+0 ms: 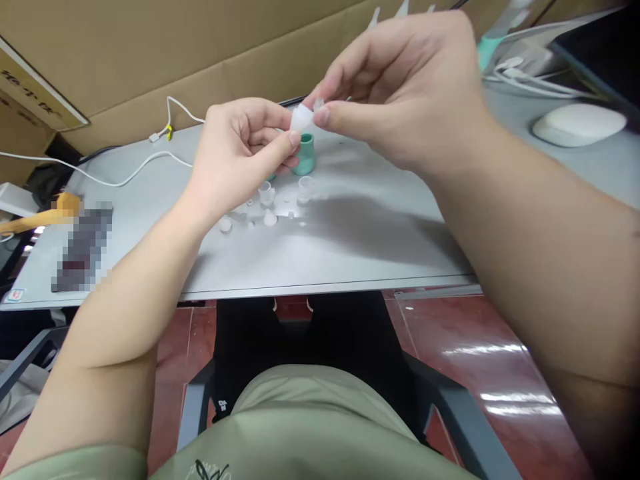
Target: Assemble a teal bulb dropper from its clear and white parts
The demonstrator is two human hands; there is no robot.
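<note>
The left hand (250, 143) pinches a small white translucent piece (301, 119) between thumb and fingers, its thumb and fingertips closed on the lower left side. The right hand (400, 87) comes in from the other side with its thumb and index finger closed on a small clear piece (319, 105) — this lies right beside the white one, though whether the two are joined is too small to tell. Both hands are raised over the far part of the grey table (350, 253), near the cardboard panel (200, 47) behind it.

A green bottle (305, 157) stands open and upright just below the held pieces, with part of another green item (271, 177) showing beside the left hand. Nearer the person, two clear cups (267, 193) (305, 190) stand on the table; a white cone-shaped piece (271, 217), a round white cap (225, 225) and a few tiny parts lie around them.

To the right is a white mouse (579, 125), near bundled white cables (530, 80) and a dark device (600, 57). On the left, a white cable (135, 175) runs across the table — a blurred-out dark object (83, 250) lies near its left end.
</note>
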